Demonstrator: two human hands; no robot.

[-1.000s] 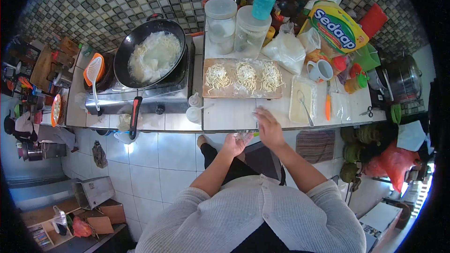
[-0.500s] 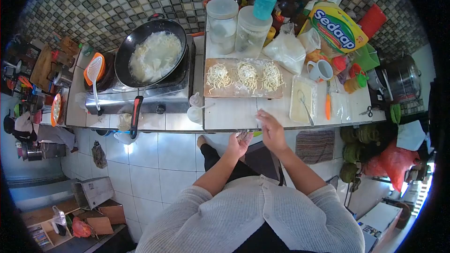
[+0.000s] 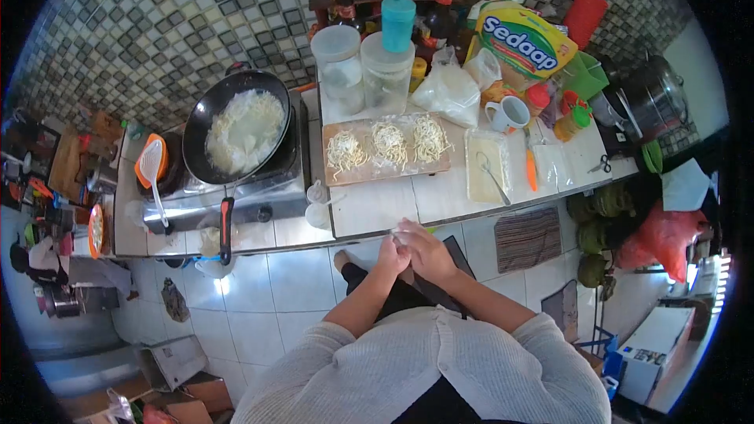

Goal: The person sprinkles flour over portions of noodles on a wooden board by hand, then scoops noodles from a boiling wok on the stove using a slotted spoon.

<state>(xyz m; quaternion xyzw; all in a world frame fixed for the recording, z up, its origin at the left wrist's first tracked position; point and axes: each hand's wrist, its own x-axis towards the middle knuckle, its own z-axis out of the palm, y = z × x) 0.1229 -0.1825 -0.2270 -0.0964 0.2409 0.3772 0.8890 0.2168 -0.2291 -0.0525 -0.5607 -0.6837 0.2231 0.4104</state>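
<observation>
My left hand [image 3: 392,256] and my right hand [image 3: 429,251] meet just in front of the counter edge. The left fingers are curled in, and the right hand lies over them with its fingers pressed together. Whatever is between them, if anything, is hidden. Beyond the hands, a floured wooden board [image 3: 382,179] carries three nests of noodles [image 3: 390,147]. To its right lies a clear shallow tray [image 3: 477,188] with a spoon [image 3: 493,179] resting in it.
A black wok [image 3: 191,135] with pale, wet food in it sits on the gas stove [image 3: 212,218], its handle [image 3: 226,228] jutting past the counter front. An orange-handled knife [image 3: 531,169], a mug [image 3: 509,114], jars [image 3: 338,71] and a small bottle [image 3: 317,214] stand around the board.
The right hand has come down from beside the left, where its fingers were apart, onto the left hand. My view has shifted and tilted, so the counter appears further left.
</observation>
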